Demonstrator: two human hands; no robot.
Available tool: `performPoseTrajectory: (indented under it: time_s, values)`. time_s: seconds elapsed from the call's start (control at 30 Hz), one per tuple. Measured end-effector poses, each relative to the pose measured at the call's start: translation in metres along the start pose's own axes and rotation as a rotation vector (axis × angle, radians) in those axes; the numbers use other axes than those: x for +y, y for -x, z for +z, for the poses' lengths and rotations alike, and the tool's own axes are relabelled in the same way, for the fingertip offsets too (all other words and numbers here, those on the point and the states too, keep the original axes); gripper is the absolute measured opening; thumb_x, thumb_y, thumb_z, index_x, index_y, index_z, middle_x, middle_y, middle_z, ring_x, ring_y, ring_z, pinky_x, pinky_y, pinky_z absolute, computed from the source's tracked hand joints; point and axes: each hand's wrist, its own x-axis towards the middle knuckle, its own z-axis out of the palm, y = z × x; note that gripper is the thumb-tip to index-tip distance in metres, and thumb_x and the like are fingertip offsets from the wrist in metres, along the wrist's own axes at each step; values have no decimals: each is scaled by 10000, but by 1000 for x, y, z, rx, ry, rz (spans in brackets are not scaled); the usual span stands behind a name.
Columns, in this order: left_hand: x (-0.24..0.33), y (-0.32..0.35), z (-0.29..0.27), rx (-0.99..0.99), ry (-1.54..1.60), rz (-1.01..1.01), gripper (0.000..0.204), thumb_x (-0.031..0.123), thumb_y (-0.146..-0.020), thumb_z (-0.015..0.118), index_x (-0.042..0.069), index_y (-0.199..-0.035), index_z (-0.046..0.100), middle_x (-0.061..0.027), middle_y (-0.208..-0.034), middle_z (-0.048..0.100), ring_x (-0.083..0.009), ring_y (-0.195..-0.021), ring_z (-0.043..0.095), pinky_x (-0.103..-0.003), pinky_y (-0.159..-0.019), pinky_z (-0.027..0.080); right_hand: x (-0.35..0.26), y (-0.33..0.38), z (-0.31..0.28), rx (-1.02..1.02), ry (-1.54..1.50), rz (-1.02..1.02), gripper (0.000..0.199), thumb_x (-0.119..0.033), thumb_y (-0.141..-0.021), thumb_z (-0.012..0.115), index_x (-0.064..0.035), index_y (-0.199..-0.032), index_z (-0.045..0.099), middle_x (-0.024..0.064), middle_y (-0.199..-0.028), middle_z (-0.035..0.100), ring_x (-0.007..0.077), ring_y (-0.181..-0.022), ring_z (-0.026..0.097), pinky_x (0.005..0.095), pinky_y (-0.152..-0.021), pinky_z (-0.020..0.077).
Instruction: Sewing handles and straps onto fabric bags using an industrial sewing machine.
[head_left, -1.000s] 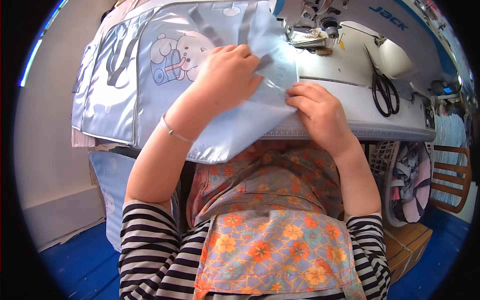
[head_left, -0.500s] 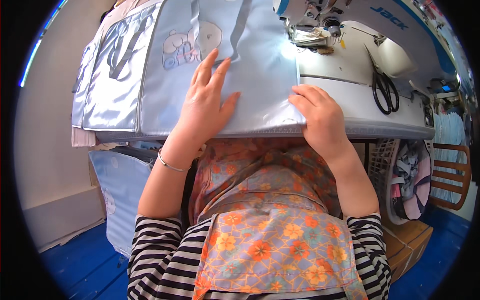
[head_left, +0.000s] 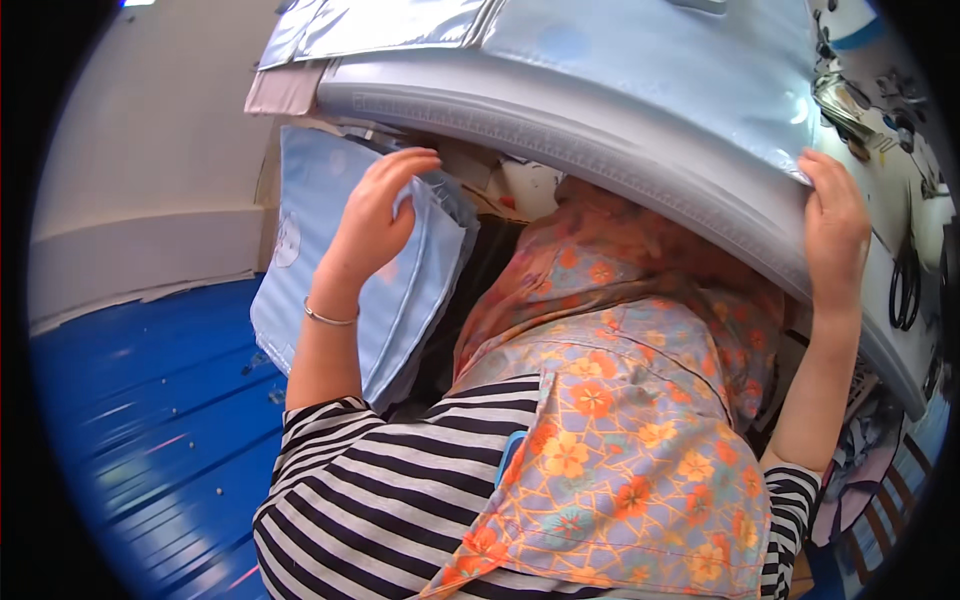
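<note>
On the sewing table lies a pale blue fabric panel point(head_left: 640, 60) with a satin sheen. My right hand point(head_left: 838, 225) has its fingertips closed on this panel's near right corner, at the table edge. My left hand point(head_left: 378, 212) is off the table, over light blue fabric pieces point(head_left: 310, 230) that hang below the table's left part. Its fingers are bent forward with the thumb apart, and I see nothing held in it. A shiny, silvery-blue panel point(head_left: 385, 25) lies on the table left of the pale blue one.
The grey table edge point(head_left: 560, 140) carries a ruler strip. Black-handled scissors point(head_left: 905, 285) lie at the right, near loose bits beside the machine. A pink cloth point(head_left: 285, 90) hangs at the left table corner. Below are a blue floor point(head_left: 170, 430) and dark cloth at lower right.
My left hand has left the panel and dropped to the hanging pieces below the table. My right hand stays at the panel's corner. The view has swung down and left.
</note>
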Motion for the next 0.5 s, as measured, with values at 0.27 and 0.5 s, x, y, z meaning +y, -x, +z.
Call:
performPoseTrajectory:
  time_s: [0.27,0.5]
  values:
    - [-27,-7,-11,-216,-257,217,253,-15,-770,682,35,-1017,657,-128,-1155,657,-346,-1173,578,-478,-1102,392,34,-7,8,45,28,-67,243,56,-896,551,-18,-1098,665,132,-1164,683,312,-1099,641,397,-956,500]
    - [26,-46,-38,44,-97,364,154,-112,-808,592,10,-900,604,-123,-934,668,-309,-939,658,-507,-1064,433,18,-12,19,76,94,-61,243,-35,-915,550,-10,-1118,681,129,-1180,681,301,-1112,622,390,-983,495]
